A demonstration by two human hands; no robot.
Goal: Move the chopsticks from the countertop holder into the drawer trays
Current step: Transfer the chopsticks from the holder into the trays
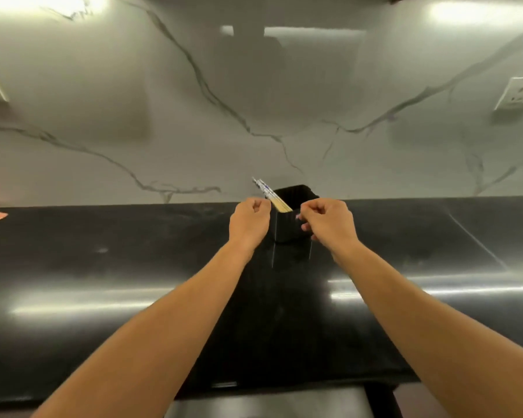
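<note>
Chopsticks [274, 200] lean left out of the black holder [287, 229], right at the curled thumb and forefinger of the left grip [249, 220]. I cannot tell whether it pinches them. The right grip [329, 223] is curled at the holder's right side; whether it touches is unclear. The holder stands on the glossy black tabletop [133, 267], near the veined marble wall [194, 116].

Your countertop [133, 282] is black polished stone, glossy enough to mirror the lights. The wall slab [133, 101] behind it looks like smooth white marble with grey veins, also shiny. The holder [285, 227] is black, ribbed, with a satin sheen, likely plastic. The chopsticks [280, 205] show pale bare wood below white printed tops.
</note>
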